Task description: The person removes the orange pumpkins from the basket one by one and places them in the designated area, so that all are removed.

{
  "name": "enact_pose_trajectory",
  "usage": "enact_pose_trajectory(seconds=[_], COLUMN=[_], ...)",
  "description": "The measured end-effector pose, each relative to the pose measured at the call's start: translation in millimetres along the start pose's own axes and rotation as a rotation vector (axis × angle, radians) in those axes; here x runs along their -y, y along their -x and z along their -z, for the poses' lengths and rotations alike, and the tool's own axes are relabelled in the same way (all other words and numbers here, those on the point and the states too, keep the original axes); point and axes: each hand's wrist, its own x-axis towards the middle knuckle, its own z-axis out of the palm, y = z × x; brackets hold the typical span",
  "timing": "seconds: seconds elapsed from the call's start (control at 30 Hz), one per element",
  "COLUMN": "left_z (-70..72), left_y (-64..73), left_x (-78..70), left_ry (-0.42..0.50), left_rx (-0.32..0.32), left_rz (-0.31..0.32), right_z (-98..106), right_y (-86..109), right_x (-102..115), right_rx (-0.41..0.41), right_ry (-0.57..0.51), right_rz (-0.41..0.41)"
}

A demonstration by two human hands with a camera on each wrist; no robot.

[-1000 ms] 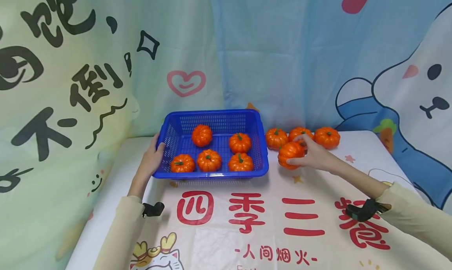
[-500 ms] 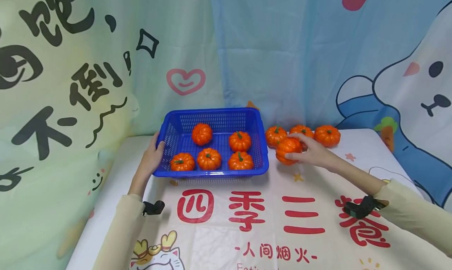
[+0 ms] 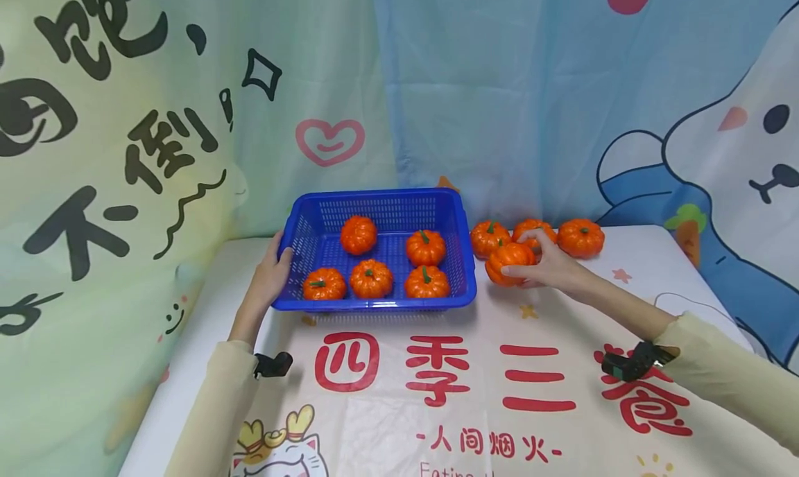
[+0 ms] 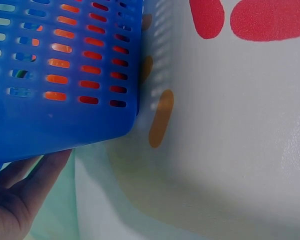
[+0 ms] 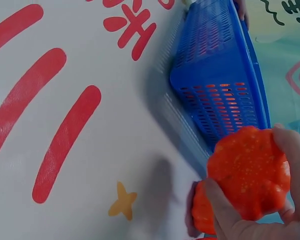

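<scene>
A blue plastic basket (image 3: 381, 302) with slotted walls stands on the table, with several small orange pumpkins (image 3: 371, 279) inside it. My left hand (image 3: 271, 270) holds the basket's left rim; in the left wrist view its fingers (image 4: 45, 172) lie against the underside of that rim. My right hand (image 3: 552, 263) grips another orange pumpkin (image 3: 509, 263) between thumb and fingers, just right of the basket. From the right wrist view, this pumpkin (image 5: 250, 172) shows its speckled face, with the basket (image 5: 210, 70) close beyond it.
Behind the right hand, 3 more pumpkins (image 3: 581, 238) sit in a row along the table's back, by the hanging cloth (image 3: 462, 116). The table is covered by a printed cloth (image 3: 487, 394) with red characters. A thin cord (image 3: 693, 300) lies at the right.
My right hand has shifted slightly left toward the basket with the pumpkin, which has turned a little in the grip. The left hand and the basket stay in place.
</scene>
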Motion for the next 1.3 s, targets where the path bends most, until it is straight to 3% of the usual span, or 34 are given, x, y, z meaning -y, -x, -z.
enact_pose_trajectory(seconds=[0.17, 0.5, 0.8, 1.3], left_z=[0.1, 0.6, -1.2, 0.5], left_y=[-0.1, 1.4, 2.3, 0.0], left_x=[-0.4, 0.9, 0.1, -0.8], left_ry=[0.001, -0.023, -0.014, -0.017], left_rx=[0.0, 0.002, 0.008, 0.004], left_rz=[-0.002, 0.001, 0.004, -0.013], right_z=[-3, -8, -7, -15], right_y=[-1.2, 0.3, 2.9, -5.0], right_x=[1, -2, -5, -15], right_rx=[0.0, -0.026, -0.023, -0.063], right_ry=[-0.091, -0.086, 0.164, 0.192], right_rz=[-0.017, -0.032, -0.081, -0.056])
